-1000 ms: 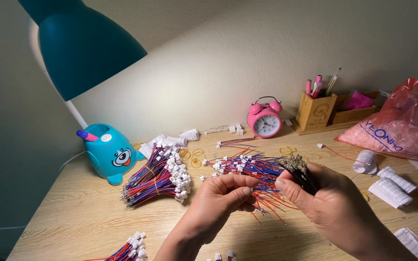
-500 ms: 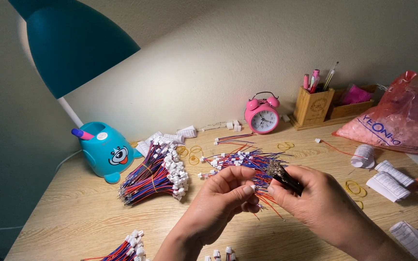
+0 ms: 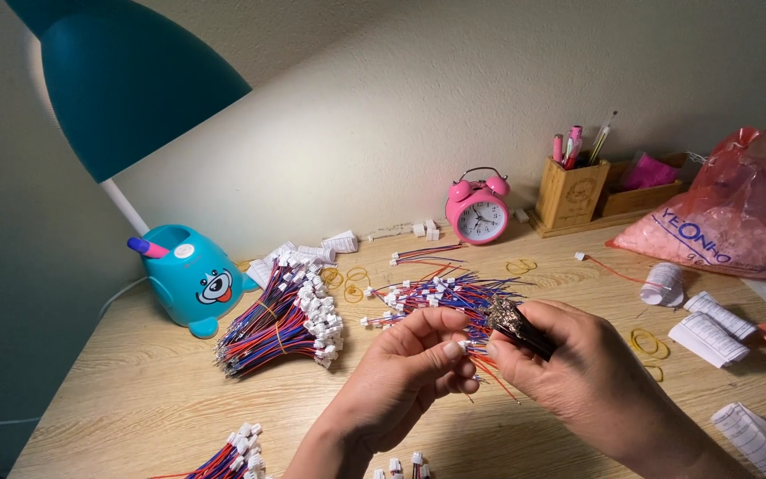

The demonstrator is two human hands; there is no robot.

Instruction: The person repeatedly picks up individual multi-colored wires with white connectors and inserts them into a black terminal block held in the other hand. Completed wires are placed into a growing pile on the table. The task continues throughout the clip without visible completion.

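Observation:
My left hand pinches a small white connector with thin red and blue wires at its fingertips. My right hand grips a dark bundle of wire ends and touches the same wires. Just behind both hands lies a loose pile of red-blue wires with white connectors. A larger banded bundle of wires rests to the left on the wooden desk.
A teal lamp hangs over the left side. A blue animal-shaped pen holder, pink alarm clock, wooden pen cup, pink plastic bag, paper rolls, rubber bands and more wire bundles surround the hands.
The view has shifted slightly. My hands have drawn closer together, the left fingertips now meeting the right hand's bundle at a white connector.

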